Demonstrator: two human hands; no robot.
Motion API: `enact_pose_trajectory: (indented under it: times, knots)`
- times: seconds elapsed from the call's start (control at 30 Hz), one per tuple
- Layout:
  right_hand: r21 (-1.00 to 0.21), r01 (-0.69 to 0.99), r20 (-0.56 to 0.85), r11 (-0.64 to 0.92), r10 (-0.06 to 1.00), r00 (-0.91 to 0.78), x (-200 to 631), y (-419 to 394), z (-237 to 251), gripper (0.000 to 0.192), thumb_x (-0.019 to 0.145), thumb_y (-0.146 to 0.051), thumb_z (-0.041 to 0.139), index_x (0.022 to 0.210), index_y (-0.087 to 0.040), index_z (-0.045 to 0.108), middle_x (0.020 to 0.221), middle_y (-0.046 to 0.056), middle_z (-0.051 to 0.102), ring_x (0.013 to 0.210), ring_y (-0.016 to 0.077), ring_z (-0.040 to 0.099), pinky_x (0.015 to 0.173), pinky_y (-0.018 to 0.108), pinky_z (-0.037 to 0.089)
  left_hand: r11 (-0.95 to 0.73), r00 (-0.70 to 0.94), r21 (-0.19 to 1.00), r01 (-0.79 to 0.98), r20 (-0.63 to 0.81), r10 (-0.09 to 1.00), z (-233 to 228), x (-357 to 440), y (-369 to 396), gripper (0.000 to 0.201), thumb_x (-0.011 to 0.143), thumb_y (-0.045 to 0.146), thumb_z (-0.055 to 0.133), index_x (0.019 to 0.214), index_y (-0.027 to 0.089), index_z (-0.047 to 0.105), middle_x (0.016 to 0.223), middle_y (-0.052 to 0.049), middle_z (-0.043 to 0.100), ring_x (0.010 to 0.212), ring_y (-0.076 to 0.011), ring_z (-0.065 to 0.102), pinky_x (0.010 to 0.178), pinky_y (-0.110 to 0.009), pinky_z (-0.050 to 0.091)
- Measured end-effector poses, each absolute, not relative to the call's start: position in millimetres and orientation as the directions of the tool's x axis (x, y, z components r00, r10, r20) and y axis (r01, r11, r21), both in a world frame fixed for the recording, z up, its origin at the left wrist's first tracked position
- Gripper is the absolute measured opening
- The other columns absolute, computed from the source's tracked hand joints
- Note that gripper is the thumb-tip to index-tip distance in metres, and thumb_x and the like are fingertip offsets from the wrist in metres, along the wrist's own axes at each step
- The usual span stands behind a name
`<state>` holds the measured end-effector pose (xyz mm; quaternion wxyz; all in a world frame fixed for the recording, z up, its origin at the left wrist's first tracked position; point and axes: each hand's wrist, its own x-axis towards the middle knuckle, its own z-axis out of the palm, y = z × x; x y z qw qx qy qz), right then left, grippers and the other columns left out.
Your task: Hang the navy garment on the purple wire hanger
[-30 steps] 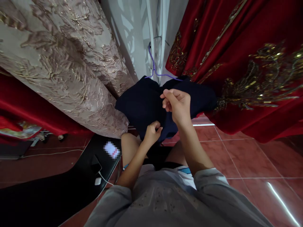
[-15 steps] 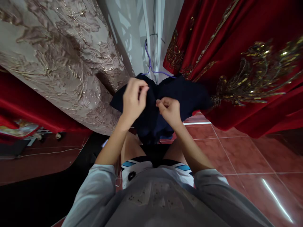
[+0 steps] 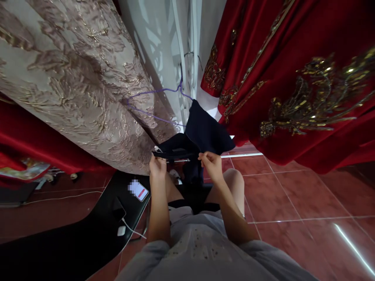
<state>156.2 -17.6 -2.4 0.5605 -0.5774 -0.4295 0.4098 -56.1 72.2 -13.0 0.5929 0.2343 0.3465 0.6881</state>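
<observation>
A dark navy garment hangs by its right side from a thin purple hanger. The hanger's left arm is bare. My left hand is closed on the garment's left edge, pulled low and away from the hanger. My right hand pinches the front edge of the same garment below the hanger. Between my hands the cloth is stretched in a dark band, with its lower part hanging over my knees. I cannot tell the garment's exact kind.
A pale embossed gown hangs close on the left, and red gowns with gold beading on the right. On the black bench lie a phone, a dark device with a cable and a white charger. Red floor tiles lie below.
The garment's left side has come off the hanger, baring its left arm. Both hands have moved down; my left hand now grips the garment's edge. The phone and bench show more.
</observation>
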Motion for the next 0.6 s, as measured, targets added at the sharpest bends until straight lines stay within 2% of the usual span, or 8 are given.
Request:
enact_pose_trajectory:
  times: [0.07,0.13,0.2,0.3,0.37,0.43,0.5,0.6]
  knots:
    - [-0.994,0.107,0.016,-0.014,0.96,0.278,161.4,-21.3,-11.3,0.039,0.086,-0.055,0.069,0.079,-0.017,0.069,0.068,0.003,0.065,0.064,0.0141,0.056,0.065,0.028,0.045,-0.069,-0.176,0.735,-0.675,-0.068,0.982,-1.6,-50.5,55.0,0.023,0.083,0.037,0.082,0.087,0.018,0.07,0.084,-0.002,0.073,0.086,-0.0134,0.07,0.085,-0.023,0.055]
    - [-0.983,0.177,0.084,0.05,0.979,0.187,158.3,-20.7,-10.3,0.043,0.079,-0.051,0.078,0.104,-0.017,0.072,0.101,0.009,0.075,0.089,0.0188,0.066,0.084,0.03,0.052,-0.091,-0.113,0.781,-0.618,0.026,0.993,18.8,-38.6,40.2,0.029,0.08,0.042,0.086,0.093,0.019,0.072,0.09,-0.003,0.073,0.087,-0.0147,0.07,0.087,-0.025,0.056]
    - [-0.976,0.171,0.146,0.135,0.988,0.051,147.8,-17.4,-1.2,0.062,0.073,-0.047,0.084,0.124,-0.017,0.066,0.126,0.011,0.07,0.111,0.0229,0.065,0.099,0.034,0.051,-0.211,0.018,0.902,-0.378,0.235,0.972,41.1,-22.1,27.8,0.028,0.089,0.047,0.078,0.099,0.021,0.073,0.094,-0.005,0.071,0.089,-0.0172,0.069,0.088,-0.029,0.056]
    - [-0.981,0.069,0.171,0.182,0.976,-0.137,133.2,-12.3,22.5,0.039,0.085,-0.045,0.071,0.11,-0.015,0.066,0.111,0.009,0.072,0.099,0.0212,0.065,0.09,0.032,0.053,-0.572,0.147,0.818,0.056,0.56,0.815,63.7,-4.9,19.1,0.02,0.1,0.041,0.065,0.099,0.022,0.072,0.111,-0.01,0.067,0.113,-0.0239,0.065,0.107,-0.039,0.051]
    - [-0.981,0.071,0.163,0.182,0.962,-0.217,134.2,-9.6,42.8,0.025,0.09,-0.041,0.059,0.087,-0.016,0.063,0.085,0.004,0.067,0.078,0.016,0.059,0.073,0.027,0.05,-0.666,0.145,0.737,0.114,0.651,0.745,66.0,-7.7,22.0,0.02,0.103,0.038,0.059,0.111,0.023,0.069,0.128,-0.012,0.063,0.132,-0.0264,0.058,0.119,-0.045,0.042]
    - [-0.966,0.147,0.158,0.213,0.935,-0.318,143.6,-4.6,64.2,0.026,0.087,-0.036,0.057,0.068,-0.017,0.053,0.065,-0.001,0.054,0.063,0.0112,0.047,0.06,0.024,0.04,-0.618,0.257,0.783,0.069,0.585,0.769,58.5,-20.9,28.6,0.031,0.107,0.042,0.049,0.13,0.025,0.063,0.134,-0.013,0.064,0.137,-0.0257,0.057,0.119,-0.045,0.043]
    - [-0.929,0.216,0.206,0.301,0.904,-0.374,154.5,6.1,82.1,0.023,0.079,-0.028,0.058,0.061,-0.018,0.049,0.059,-0.003,0.045,0.058,0.0095,0.042,0.057,0.023,0.035,-0.526,0.476,0.847,0.082,0.43,0.767,44.6,-38.1,34.2,0.036,0.106,0.048,0.05,0.127,0.024,0.067,0.117,-0.012,0.073,0.119,-0.026,0.069,0.105,-0.041,0.055]
    - [-0.87,0.231,0.406,0.436,0.899,-0.167,160.1,35.7,89.4,0.012,0.073,-0.02,0.055,0.077,-0.018,0.065,0.076,0.001,0.062,0.076,0.0148,0.058,0.075,0.026,0.048,-0.488,0.478,0.856,0.168,0.362,0.8,22.8,-61.7,37.1,0.033,0.074,0.055,0.088,0.074,0.025,0.074,0.068,-0.004,0.071,0.069,-0.0254,0.072,0.065,-0.033,0.06]
